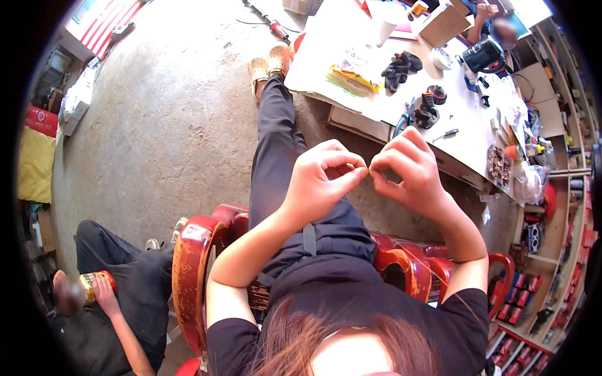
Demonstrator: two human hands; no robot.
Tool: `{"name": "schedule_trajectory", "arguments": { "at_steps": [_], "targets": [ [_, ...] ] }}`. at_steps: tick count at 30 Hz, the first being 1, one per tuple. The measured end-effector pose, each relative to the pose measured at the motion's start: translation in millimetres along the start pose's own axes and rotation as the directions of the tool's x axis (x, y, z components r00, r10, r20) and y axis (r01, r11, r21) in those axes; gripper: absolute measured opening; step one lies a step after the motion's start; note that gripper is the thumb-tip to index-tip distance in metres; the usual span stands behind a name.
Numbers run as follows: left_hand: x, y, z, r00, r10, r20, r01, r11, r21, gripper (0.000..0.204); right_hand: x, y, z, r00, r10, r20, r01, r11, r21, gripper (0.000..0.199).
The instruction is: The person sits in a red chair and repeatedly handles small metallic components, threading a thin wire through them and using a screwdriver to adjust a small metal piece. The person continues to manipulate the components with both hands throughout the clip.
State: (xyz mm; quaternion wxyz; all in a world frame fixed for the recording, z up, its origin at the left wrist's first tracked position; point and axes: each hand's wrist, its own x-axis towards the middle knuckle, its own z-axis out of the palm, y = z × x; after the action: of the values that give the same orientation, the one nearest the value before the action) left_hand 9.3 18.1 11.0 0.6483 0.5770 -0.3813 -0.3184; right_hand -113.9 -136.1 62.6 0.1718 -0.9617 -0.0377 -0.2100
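Observation:
Over my lap, my left hand and my right hand meet with fingertips almost touching. Thumb and forefinger of each are pinched together. Whatever lies between the tips is too small to make out. Beyond my right hand, on the white table, are pliers with blue handles, dark work gloves and a small screwdriver. Neither hand touches these.
I sit in a red wooden armchair, legs stretched toward the table. At left a seated person holds a yellow and red can. Another person is past the table. A black kettle-like vessel stands there; shelves line the right.

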Motion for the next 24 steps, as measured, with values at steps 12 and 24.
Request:
{"name": "schedule_trajectory", "arguments": {
  "at_steps": [12, 24],
  "targets": [
    [-5.4, 1.1, -1.9, 0.996, -0.083, -0.010, 0.077, 0.955, -0.285, 0.007, -20.1, -7.9, 10.2, 0.837, 0.528, -0.140, -0.363, 0.729, 0.581, 0.023],
    [-3.9, -0.3, -4.6, 0.805, 0.589, 0.079, -0.583, 0.756, 0.297, 0.024, -21.1, 2.4, 7.7, 0.518, 0.252, 0.817, -0.740, -0.346, 0.576, 0.044]
  ]
}}
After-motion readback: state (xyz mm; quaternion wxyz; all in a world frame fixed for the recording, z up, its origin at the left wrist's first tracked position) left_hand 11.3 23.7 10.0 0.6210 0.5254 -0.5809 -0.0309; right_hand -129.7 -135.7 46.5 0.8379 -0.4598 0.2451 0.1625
